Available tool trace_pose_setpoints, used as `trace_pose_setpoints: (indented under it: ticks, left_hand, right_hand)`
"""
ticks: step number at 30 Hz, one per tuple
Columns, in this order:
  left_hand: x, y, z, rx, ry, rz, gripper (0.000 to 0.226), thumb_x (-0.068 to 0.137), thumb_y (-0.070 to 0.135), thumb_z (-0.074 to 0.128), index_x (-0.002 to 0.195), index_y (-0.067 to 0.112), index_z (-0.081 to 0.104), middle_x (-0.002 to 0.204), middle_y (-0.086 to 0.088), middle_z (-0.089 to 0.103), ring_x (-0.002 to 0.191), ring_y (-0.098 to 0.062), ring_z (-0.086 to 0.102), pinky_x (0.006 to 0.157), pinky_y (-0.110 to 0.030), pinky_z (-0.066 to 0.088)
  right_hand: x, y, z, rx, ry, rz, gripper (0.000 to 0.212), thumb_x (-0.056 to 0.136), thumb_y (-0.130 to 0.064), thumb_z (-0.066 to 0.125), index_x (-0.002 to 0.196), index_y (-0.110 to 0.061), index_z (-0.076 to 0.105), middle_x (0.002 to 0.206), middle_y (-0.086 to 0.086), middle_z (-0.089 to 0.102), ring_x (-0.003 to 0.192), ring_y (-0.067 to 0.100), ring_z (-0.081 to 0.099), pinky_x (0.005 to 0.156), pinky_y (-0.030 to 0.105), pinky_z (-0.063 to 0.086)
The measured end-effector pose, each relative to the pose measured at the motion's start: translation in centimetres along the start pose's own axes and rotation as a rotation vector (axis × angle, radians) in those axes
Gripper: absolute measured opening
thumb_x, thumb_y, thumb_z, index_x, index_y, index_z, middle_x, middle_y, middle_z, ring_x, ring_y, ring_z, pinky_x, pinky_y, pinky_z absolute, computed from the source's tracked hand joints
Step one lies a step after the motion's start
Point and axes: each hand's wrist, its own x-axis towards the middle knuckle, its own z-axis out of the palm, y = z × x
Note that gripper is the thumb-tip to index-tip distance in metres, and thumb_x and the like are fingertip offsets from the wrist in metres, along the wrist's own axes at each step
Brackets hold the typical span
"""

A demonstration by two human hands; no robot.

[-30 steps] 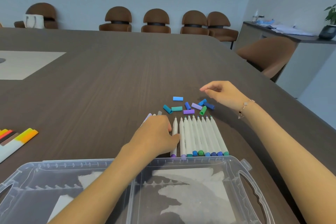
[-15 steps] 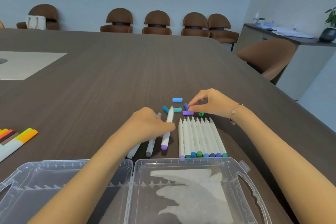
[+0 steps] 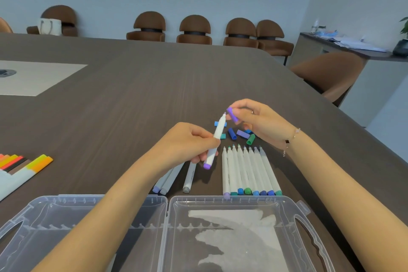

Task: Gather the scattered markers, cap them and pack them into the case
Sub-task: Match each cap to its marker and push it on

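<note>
My left hand (image 3: 189, 144) grips a white marker with a purple end (image 3: 215, 140), lifted above the table, its bare tip pointing up and away. My right hand (image 3: 260, 120) pinches a purple cap (image 3: 232, 114) just right of that tip, a small gap between them. Several loose caps (image 3: 239, 134) in blue, teal, lilac and green lie under my right hand. A row of several uncapped white markers (image 3: 249, 172) lies side by side below them. Three capped markers (image 3: 174, 178) lie partly under my left wrist. The clear plastic case (image 3: 167, 201) lies open at the near edge.
More markers with orange, yellow, red and brown caps (image 3: 21, 164) lie at the left edge. A pale inset panel (image 3: 37, 77) is set in the dark table at far left. Brown chairs (image 3: 194, 30) line the far wall and one stands at the right (image 3: 329, 75).
My left hand lifted the purple marker off the table and tilted it upright. My right hand picked the purple cap from the pile and raised it beside the marker's tip.
</note>
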Motion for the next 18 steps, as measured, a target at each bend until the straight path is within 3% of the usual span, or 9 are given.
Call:
trace_pose_setpoints:
  ticks: [3,8,12,18]
  left_hand:
    - [0.0,-0.2,-0.2,0.002,-0.001,0.045,0.013,0.087,0.028,0.065,0.083,0.02,0.075,0.06,-0.001,0.064,0.044,-0.005,0.049,0.047,-0.014,0.043]
    - [0.1,-0.3,-0.2,0.025,-0.018,0.034,0.016,0.087,0.028,0.065,0.086,0.015,0.075,0.052,0.003,0.062,0.04,-0.005,0.049,0.046,-0.013,0.043]
    - [0.1,-0.2,0.0,0.044,-0.035,0.028,0.016,0.087,0.027,0.065,0.088,0.013,0.074,0.048,0.007,0.059,0.037,-0.004,0.049,0.044,-0.011,0.041]
    - [0.2,-0.2,0.0,0.037,-0.03,0.018,0.014,0.088,0.027,0.064,0.084,0.016,0.072,0.051,0.004,0.06,0.037,-0.004,0.048,0.043,-0.011,0.041]
  right_hand:
    - [0.0,0.0,0.0,0.186,-0.04,0.018,0.024,0.095,-0.022,0.052,0.117,-0.023,0.061,0.105,-0.005,0.067,0.088,0.004,0.064,0.074,0.018,0.049]
    - [0.1,0.1,0.7,0.297,0.031,0.042,0.018,0.094,-0.021,0.053,0.108,-0.015,0.063,0.098,0.001,0.071,0.082,0.008,0.066,0.071,0.019,0.05]
    - [0.1,0.1,1.2,0.304,0.063,0.06,0.019,0.093,-0.023,0.055,0.103,-0.008,0.061,0.095,0.0,0.074,0.077,0.01,0.068,0.062,0.014,0.049]
    - [-0.1,-0.4,1.7,0.292,0.059,0.025,0.018,0.094,-0.023,0.053,0.106,-0.013,0.062,0.097,0.001,0.073,0.079,0.011,0.066,0.065,0.016,0.05]
